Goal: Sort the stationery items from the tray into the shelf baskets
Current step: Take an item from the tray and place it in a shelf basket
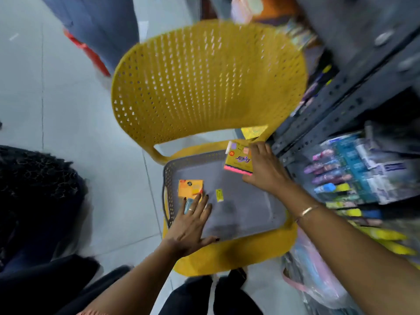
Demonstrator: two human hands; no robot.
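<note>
A grey perforated tray (245,214) lies on the seat of a yellow chair (204,83). My right hand (264,169) grips a yellow sticky-note pack with a pink edge (238,161) above the tray's far right corner. My left hand (193,221) reaches into the tray's left side with fingers spread, its fingertips at an orange sticky-note pack (190,188) and over a small light-blue item (188,204). A small yellow tag (219,195) lies on the tray floor in the middle. Another yellow pack (253,132) sits behind the tray on the seat.
A grey metal shelf (341,103) stands on the right, holding packs of pens and highlighters (354,178). Plastic bags (318,280) lie at the lower right. A person in dark clothing (38,201) is at the left, on a pale tiled floor (56,98).
</note>
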